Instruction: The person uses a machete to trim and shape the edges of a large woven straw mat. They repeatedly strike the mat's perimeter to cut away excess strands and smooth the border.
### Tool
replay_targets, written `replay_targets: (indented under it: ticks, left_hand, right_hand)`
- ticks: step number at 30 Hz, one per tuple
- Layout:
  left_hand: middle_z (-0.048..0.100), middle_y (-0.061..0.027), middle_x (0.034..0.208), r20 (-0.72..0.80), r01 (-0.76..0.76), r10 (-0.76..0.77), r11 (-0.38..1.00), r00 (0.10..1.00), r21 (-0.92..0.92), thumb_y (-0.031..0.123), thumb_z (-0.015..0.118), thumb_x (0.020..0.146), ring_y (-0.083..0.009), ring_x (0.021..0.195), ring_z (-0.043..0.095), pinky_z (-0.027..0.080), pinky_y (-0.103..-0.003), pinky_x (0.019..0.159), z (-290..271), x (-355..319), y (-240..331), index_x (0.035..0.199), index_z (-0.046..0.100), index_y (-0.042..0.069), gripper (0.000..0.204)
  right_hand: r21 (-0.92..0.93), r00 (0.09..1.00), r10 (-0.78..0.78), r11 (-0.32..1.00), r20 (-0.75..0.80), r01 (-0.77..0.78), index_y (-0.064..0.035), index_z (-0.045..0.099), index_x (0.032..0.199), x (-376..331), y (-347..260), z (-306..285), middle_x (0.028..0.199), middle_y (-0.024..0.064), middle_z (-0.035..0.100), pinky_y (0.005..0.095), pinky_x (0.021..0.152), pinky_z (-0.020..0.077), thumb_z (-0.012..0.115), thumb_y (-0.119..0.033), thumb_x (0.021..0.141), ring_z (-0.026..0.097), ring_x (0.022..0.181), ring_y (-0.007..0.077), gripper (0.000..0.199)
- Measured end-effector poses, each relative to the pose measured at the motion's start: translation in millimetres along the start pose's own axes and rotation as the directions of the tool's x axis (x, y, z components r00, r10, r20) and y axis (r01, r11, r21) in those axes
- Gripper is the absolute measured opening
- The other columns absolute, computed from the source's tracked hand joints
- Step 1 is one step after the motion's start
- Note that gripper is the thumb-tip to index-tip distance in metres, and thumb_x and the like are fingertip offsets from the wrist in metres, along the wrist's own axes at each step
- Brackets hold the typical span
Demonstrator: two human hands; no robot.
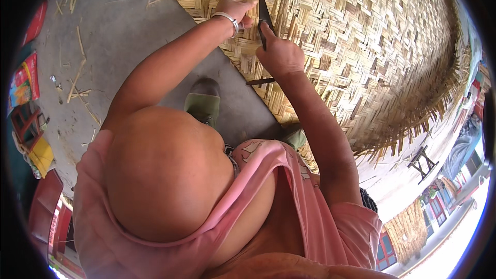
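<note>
A large woven bamboo mat (361, 41) lies on the concrete ground and fills the upper right. My right hand (279, 54) grips the handle of a dark flat blade (264, 13) that points up over the weave. My left hand (235, 9), with a silver bangle on the wrist, presses its fingers on the bamboo strips right beside the blade. A thin dark tool (261, 81) lies at the mat's edge under my right wrist. My green shoe (203, 104) stands on the ground just beside the mat.
Loose bamboo slivers (77, 80) are scattered on the grey concrete at left. Red and yellow objects (26, 108) sit along the left rim. A small dark stool (423, 163) stands at right, past the mat's frayed edge. Another woven piece (408, 230) is at lower right.
</note>
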State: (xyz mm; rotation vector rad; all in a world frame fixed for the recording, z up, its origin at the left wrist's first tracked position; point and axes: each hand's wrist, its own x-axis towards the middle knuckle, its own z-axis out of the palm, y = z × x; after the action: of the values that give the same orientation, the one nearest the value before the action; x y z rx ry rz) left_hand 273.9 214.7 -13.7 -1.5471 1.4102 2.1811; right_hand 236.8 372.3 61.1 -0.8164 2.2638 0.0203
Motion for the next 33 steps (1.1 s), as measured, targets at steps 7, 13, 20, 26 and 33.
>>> replay_targets:
  ticks: [7, 13, 20, 26, 33]
  left_hand:
    - [0.062, -0.007, 0.062, 0.288, -0.427, 0.434, 0.267, 0.854, 0.864, 0.057, 0.074, 0.076, -0.0204, 0.055, 0.062, 0.049, -0.033, 0.051, -23, -10, 14, 0.075, 0.064, 0.004, 0.053]
    - [0.059, -0.0087, 0.062, 0.395, -0.547, 0.685, 0.005, 0.612, 0.837, 0.056, 0.066, 0.083, -0.0299, 0.057, 0.058, 0.044, -0.042, 0.052, -33, 1, -11, 0.068, 0.049, 0.009, 0.052]
    - [0.062, -0.0084, 0.065, 0.343, -0.448, 0.523, 0.084, 0.78, 0.89, 0.046, 0.069, 0.085, -0.0259, 0.064, 0.066, 0.053, -0.037, 0.057, -28, 0, 1, 0.083, 0.056, 0.009, 0.039]
    - [0.064, -0.0034, 0.074, 0.249, -0.531, 0.469, 0.764, 0.847, 0.367, 0.021, 0.066, 0.091, -0.0129, 0.062, 0.063, 0.052, -0.031, 0.05, 4, 3, -20, 0.11, 0.061, 0.005, 0.025]
    - [0.064, -0.0021, 0.08, 0.572, -0.029, -0.091, 0.98, 0.815, 0.197, 0.023, 0.075, 0.084, -0.0094, 0.064, 0.066, 0.053, -0.02, 0.051, 12, -7, -4, 0.108, 0.057, 0.003, 0.036]
  right_hand:
    - [-0.12, 0.998, 0.012, 0.993, 0.062, -0.004, -0.0222, 0.036, 0.146, -5, -12, -6, 0.096, 0.018, 0.071, 0.0468, 0.078, 0.0547, 0.046, -0.024, 0.089, 0.07, 0.088, 0.0333, 0.058]
    - [-0.168, 0.977, 0.006, 0.985, 0.214, 0.031, -0.0216, 0.035, 0.146, -55, 10, -31, 0.092, 0.0175, 0.071, 0.0471, 0.075, 0.0551, 0.05, -0.026, 0.089, 0.07, 0.086, 0.0335, 0.059]
    - [0.175, 0.963, -0.116, 0.982, 0.245, 0.073, -0.0224, 0.046, 0.143, -139, 97, -71, 0.068, 0.0027, 0.06, 0.0334, 0.064, 0.0502, 0.06, -0.017, 0.083, 0.06, 0.061, 0.017, 0.062]
    - [0.667, 0.988, -0.019, 0.74, 0.151, -0.088, -0.0111, 0.048, 0.143, -141, 95, -95, 0.102, -0.0016, 0.061, 0.0211, 0.076, 0.0443, 0.063, -0.007, 0.086, 0.05, 0.081, 0.0053, 0.059]
    - [0.81, 0.962, -0.168, 0.581, 0.216, -0.08, -0.0078, 0.043, 0.144, -141, 85, -85, 0.133, 0.0084, 0.055, 0.0277, 0.104, 0.0386, 0.063, -0.003, 0.085, 0.052, 0.118, 0.0126, 0.062]
